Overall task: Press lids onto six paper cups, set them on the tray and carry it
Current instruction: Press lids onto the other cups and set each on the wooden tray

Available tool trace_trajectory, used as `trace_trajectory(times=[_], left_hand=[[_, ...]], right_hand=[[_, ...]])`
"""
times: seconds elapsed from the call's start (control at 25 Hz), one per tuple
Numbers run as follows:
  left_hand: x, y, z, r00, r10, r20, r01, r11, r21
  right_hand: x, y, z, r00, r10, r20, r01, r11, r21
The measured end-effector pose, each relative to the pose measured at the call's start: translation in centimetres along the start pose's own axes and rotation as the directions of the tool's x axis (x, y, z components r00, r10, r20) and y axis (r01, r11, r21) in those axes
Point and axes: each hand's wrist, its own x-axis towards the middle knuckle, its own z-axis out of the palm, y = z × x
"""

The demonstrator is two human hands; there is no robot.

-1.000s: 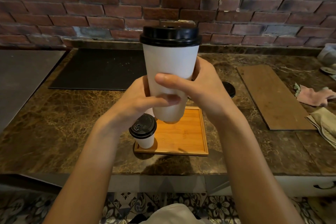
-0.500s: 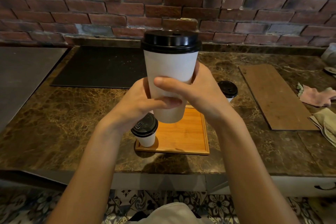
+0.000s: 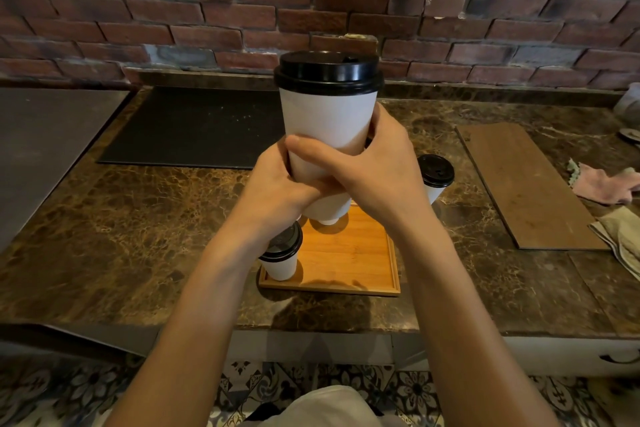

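Midway through, both the left hand (image 3: 277,184) and right hand (image 3: 377,173) are wrapping a lidded tall cup (image 3: 327,121) above the tray (image 3: 349,253), one small cup (image 3: 281,253) sitting at its near-left corner, another (image 3: 434,177) waiting on the counter (image 3: 138,218) beyond its far-right corner

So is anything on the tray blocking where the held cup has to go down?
Partly. A small lidded cup fills the wooden tray's near-left corner, and another cup's base shows at its far edge. The middle and right look bare, so the tall cup has open space there.
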Motion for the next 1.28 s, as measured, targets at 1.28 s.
trace_trajectory(times=[1.28], left_hand=[[0.4, 0.8, -0.9, 0.988, 0.036, 0.153, -0.026, 0.998, -0.064]], right_hand=[[0.7, -0.1, -1.6, 0.969, -0.016, 0.246, -0.054, 0.960, 0.275]])
